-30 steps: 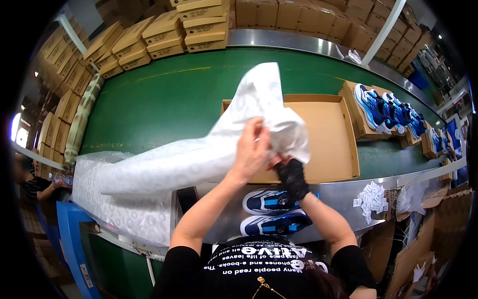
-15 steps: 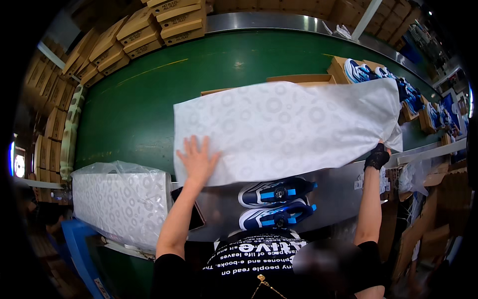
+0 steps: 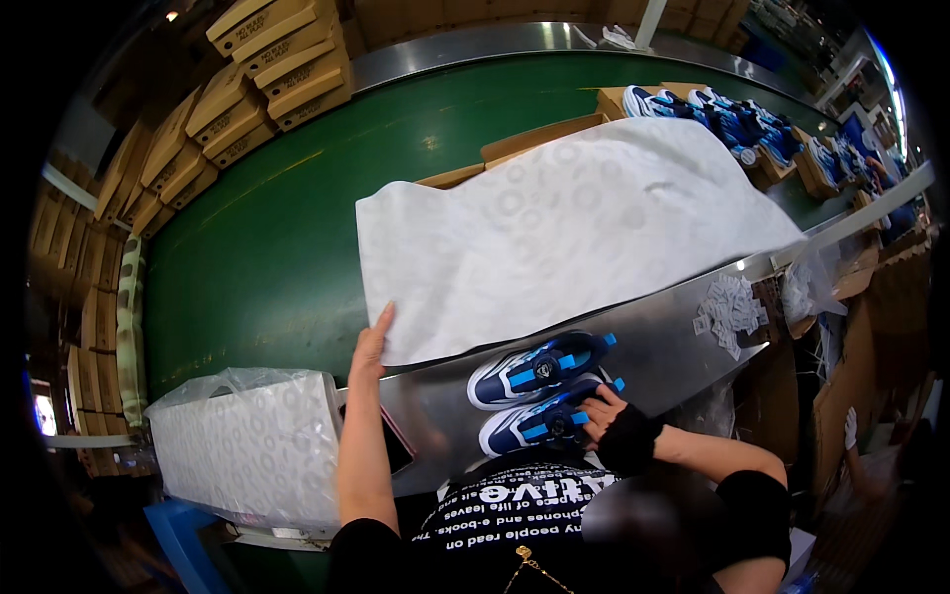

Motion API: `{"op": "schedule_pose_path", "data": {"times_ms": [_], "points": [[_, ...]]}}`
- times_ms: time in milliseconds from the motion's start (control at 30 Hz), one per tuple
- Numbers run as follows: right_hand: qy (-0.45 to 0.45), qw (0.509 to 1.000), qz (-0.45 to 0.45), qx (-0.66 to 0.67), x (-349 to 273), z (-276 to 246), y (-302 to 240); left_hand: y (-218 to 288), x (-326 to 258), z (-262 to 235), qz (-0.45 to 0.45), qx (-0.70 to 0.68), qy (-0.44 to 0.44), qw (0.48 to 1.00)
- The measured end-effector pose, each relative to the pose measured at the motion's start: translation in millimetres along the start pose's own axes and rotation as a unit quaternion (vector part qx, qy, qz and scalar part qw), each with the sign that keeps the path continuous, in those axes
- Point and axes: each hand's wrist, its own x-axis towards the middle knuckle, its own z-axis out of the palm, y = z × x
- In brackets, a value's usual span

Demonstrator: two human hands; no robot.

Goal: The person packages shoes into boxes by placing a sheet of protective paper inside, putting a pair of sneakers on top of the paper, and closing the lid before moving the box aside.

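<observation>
With only the flat, spread left hand [image 3: 371, 342] pinning its corner, the paper [image 3: 564, 233] may slide off the box [image 3: 539, 142] while the right hand [image 3: 606, 408] grips 1 shoe [image 3: 542, 421].

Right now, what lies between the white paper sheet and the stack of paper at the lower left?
The left hand and bare green belt, in the head view.

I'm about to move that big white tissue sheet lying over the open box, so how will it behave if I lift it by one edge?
The tissue sheet would probably flop: it already sags and ripples over the cardboard box. It looks thin and light, so it may drift or slide. The left hand touching one corner suggests it needs steadying; a hard tug could tear it.
</observation>
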Motion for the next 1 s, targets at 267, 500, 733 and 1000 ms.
{"op": "schedule_pose_path", "data": {"times_ms": [267, 500, 733, 1000], "points": [[0.155, 0.824, 0.188, 0.512, 85.1, -70.5, 9.0, -9.4, -21.3, 16.8, 0.281, 0.036, 0.067, 0.957], [0.433, 0.441, 0.299, 0.727, 81.7, -66.1, 129.5, 6.0, -30.4, -15.5, 0.342, 0.081, 0.158, 0.923], [0.273, 0.596, 0.375, 0.656, 152.4, -70.3, 91.7, 24.8, -46.6, -41.5, 0.294, 0.095, 0.136, 0.941], [0.072, 0.78, 0.38, 0.493, 286.3, 48.9, 53.5, 74.6, -85.9, 33.3, 0.275, -0.015, -0.089, 0.957]]}}
